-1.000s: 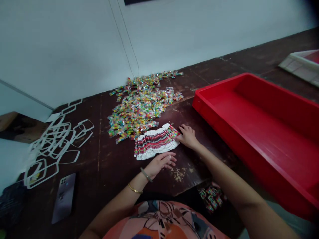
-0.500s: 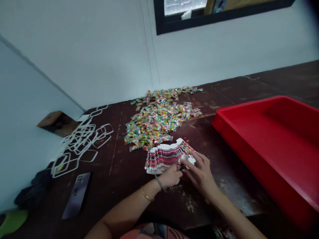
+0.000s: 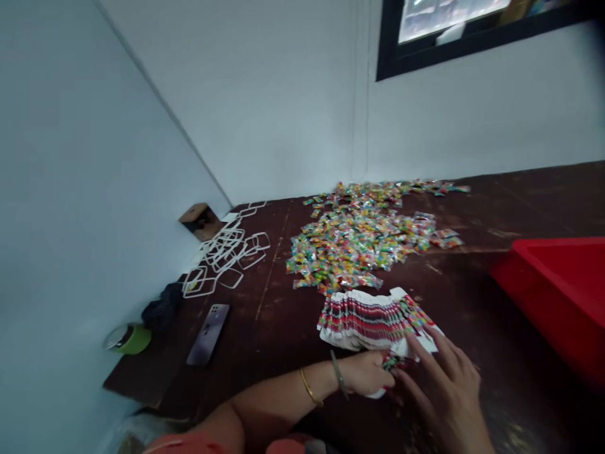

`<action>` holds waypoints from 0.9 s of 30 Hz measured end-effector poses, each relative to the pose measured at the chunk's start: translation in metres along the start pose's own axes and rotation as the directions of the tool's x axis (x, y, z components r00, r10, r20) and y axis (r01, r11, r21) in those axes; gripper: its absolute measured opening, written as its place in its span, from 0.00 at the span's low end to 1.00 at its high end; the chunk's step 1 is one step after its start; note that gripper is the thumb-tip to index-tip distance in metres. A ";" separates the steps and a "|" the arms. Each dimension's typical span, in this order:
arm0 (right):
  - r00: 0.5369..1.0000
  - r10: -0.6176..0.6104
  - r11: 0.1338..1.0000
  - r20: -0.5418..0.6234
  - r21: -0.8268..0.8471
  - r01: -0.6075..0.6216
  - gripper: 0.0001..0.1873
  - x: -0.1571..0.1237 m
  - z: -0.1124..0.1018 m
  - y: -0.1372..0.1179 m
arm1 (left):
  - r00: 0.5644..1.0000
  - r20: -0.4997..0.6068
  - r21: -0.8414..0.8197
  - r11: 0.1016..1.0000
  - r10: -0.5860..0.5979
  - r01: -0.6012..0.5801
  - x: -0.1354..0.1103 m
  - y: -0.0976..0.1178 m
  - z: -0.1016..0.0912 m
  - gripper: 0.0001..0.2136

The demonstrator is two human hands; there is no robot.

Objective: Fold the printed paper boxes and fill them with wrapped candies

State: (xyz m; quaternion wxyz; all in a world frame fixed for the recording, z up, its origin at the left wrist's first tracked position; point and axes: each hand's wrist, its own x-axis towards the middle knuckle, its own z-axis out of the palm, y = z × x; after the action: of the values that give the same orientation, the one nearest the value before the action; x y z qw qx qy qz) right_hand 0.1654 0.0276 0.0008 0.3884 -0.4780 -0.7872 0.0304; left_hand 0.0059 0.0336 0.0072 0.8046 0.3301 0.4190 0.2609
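Note:
A fanned row of folded printed cartons (image 3: 363, 318), red and dark with white edges, lies on the dark table in front of me. My left hand (image 3: 366, 373) is closed around a small carton (image 3: 391, 362) printed in red and green, just on the near side of the row. White flaps show under its fingers. My right hand (image 3: 447, 384) is spread at the right end of the row, fingertips over the cartons there and thumb close to the held carton. Whether its fingertips press on a carton is hard to make out.
Behind the cartons spreads a heap of small clear candy packets (image 3: 359, 243). A red tray (image 3: 543, 302) stands at right. White frame-shaped loops (image 3: 227, 249), a phone (image 3: 208, 334), a cardboard box (image 3: 201, 221), a dark cloth (image 3: 162, 307) and a green cup (image 3: 135, 338) are at left.
My view has turned left, so everything sits further right in the picture. My left hand still grips a carton, while the right hand's fingers have spread over the row's end.

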 end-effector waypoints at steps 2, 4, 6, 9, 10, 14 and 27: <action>0.999 -0.028 1.000 -0.019 -0.010 0.027 0.23 -0.002 0.002 -0.003 | 0.998 -0.066 -0.044 0.999 0.017 -0.020 0.000 -0.011 -0.003 0.20; 0.998 -0.041 0.999 -0.044 -0.024 0.040 0.25 -0.006 0.004 -0.007 | 0.989 -0.146 -0.094 0.995 0.020 -0.034 0.001 -0.021 -0.006 0.18; 0.996 -0.031 0.999 -0.079 -0.042 0.028 0.26 -0.009 0.007 -0.012 | 0.984 -0.178 -0.129 0.991 0.017 -0.040 0.000 -0.027 -0.008 0.17; 0.998 -0.011 1.000 -0.061 -0.023 0.009 0.19 -0.010 0.009 -0.017 | 0.985 -0.173 -0.150 0.987 0.029 -0.056 -0.007 -0.025 -0.008 0.17; 1.000 0.006 1.000 -0.021 0.003 -0.006 0.16 -0.009 0.008 -0.018 | 0.986 -0.167 -0.148 0.988 0.027 -0.052 -0.011 -0.022 -0.007 0.17; 0.983 0.089 0.983 0.160 0.145 -0.113 0.12 0.000 0.000 -0.017 | 1.000 0.028 -0.085 0.996 0.004 -0.002 -0.022 -0.007 -0.004 0.15; 0.967 0.142 0.975 0.212 0.142 -0.174 0.10 0.007 -0.003 -0.030 | 0.999 -0.006 0.033 0.998 0.051 -0.050 -0.029 0.005 -0.009 0.14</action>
State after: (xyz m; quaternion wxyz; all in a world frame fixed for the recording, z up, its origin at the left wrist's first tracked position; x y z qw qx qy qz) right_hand 0.1438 0.0164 0.0195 0.3405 -0.5014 -0.7766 0.1719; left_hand -0.0167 0.0194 0.0214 0.7908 0.3531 0.4174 0.2752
